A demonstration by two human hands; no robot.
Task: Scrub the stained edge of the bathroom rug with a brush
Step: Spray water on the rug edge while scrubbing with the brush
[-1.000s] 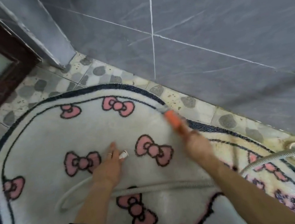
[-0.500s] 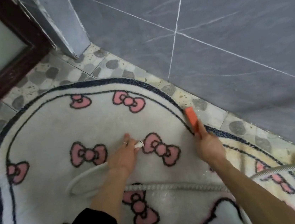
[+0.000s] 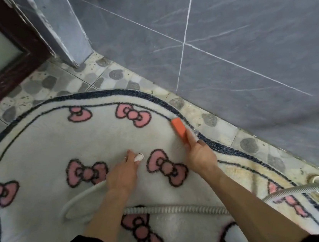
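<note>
Held orange brush (image 3: pixel 179 127) by its near end in the closed right hand (image 3: pixel 200 156), aimed ahead of the grip along the rug edge (image 3: pixel 222 148) beneath; pinched hose tip (image 3: pixel 140 156) in farther left hand (image 3: pixel 122 175).

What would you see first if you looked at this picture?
The bright orange brush jumps out, gripped by the right hand against the dark blue border of the rug, near the grey wall. Next come the pink bows dotted over the fluffy white rug, and the left hand in the middle, holding the end of a white hose.
</note>
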